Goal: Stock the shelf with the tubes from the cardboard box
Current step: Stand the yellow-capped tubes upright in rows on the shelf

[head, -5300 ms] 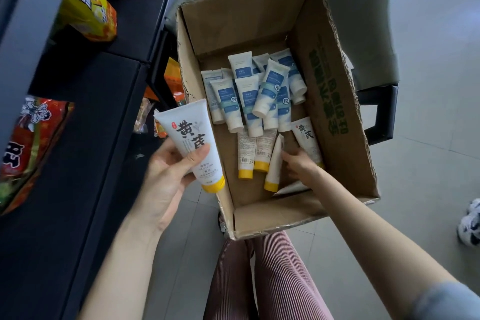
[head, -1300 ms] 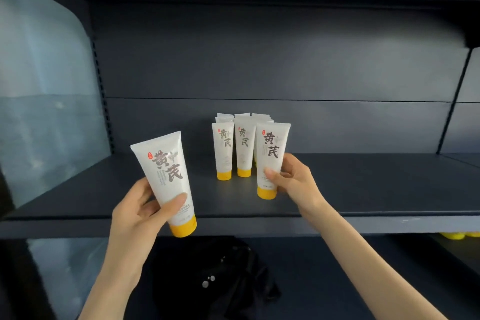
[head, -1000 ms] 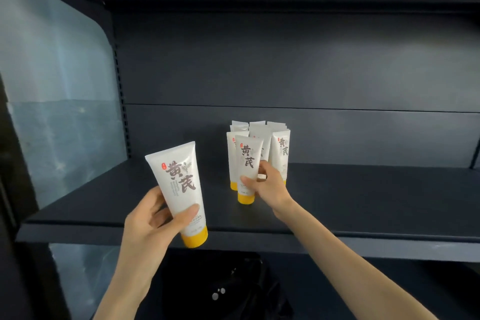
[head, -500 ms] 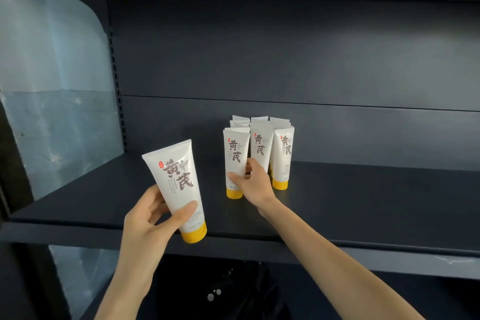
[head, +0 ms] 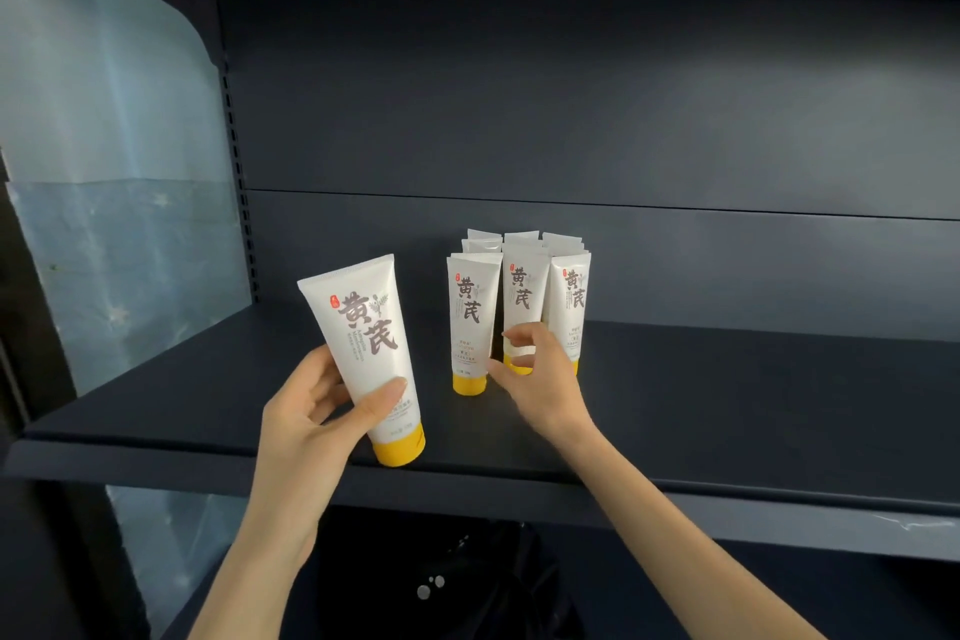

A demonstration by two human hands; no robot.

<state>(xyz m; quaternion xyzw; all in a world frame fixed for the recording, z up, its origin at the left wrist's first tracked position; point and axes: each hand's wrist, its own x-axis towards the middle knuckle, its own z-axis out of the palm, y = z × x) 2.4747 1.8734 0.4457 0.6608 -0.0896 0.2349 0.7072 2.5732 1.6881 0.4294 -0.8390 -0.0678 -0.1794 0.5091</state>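
Head camera looks into a dark shelving unit whose back wall (head: 571, 94) fills most of the view, with a pale blue filmy side panel (head: 104, 172) on the left and a strip of slots (head: 236, 172) running up the corner between them. Across the middle lies the dark shelf (head: 727, 405), and below its front edge a black bundle (head: 467, 587) sits in shadow, too dim to identify. Two bare forearms reach up from the bottom of the view. The left hand (head: 306, 426) grips a large white tube (head: 363, 343) with dark brushed characters, thumb across the printed front and fingers wrapped behind it; this tube is tilted with its crimped end leaning left and its yellow cap (head: 397, 447) pointing down over the front edge of the shelf, though whether the cap touches the board cannot be told. The right hand (head: 545, 385) is just right of the front tube (head: 467, 322), its fingers loosely curled, thumb and forefinger parted and closed on nothing; it is blurred, so contact with the tubes behind it cannot be judged. Near the middle of the shelf stands a tight group of smaller matching tubes (head: 519, 286), upright on their yellow caps in rows running back toward the wall, three at the front, with the front tube standing slightly ahead on the left.
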